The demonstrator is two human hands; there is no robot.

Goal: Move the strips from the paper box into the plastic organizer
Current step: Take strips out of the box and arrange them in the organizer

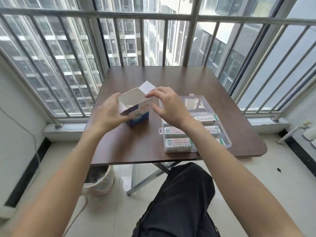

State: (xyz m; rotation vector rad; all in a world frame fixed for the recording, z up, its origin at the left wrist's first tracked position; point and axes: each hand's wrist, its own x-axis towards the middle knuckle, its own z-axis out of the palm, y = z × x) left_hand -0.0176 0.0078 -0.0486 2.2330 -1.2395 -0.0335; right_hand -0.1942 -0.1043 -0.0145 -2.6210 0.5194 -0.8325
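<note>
Dark brown wood-look folding table (pixel 179 82), metal X-legs, set on a balcony w/ glossy pale floor tiles; steel railing (pixel 153 16) and glass behind, tower blocks beyond. Lined waste bin (pixel 100 182) under near-left corner. Paper box (pixel 135 112) mid-left on table: white/blue card, top flaps open, print too blurred to read. Left hand (pixel 109 113) cups the box's left side, fingers loosely spread, thumb on near face. Right hand (pixel 169 106) hovers at box's right edge, fingers relaxed, half-curled, holding nothing. Clear plastic organizer (pixel 220 139) at right, lid shut, rectangular compartments; strips (pixel 177 142) inside near rows, white/green wrappers, text illegible.
</note>
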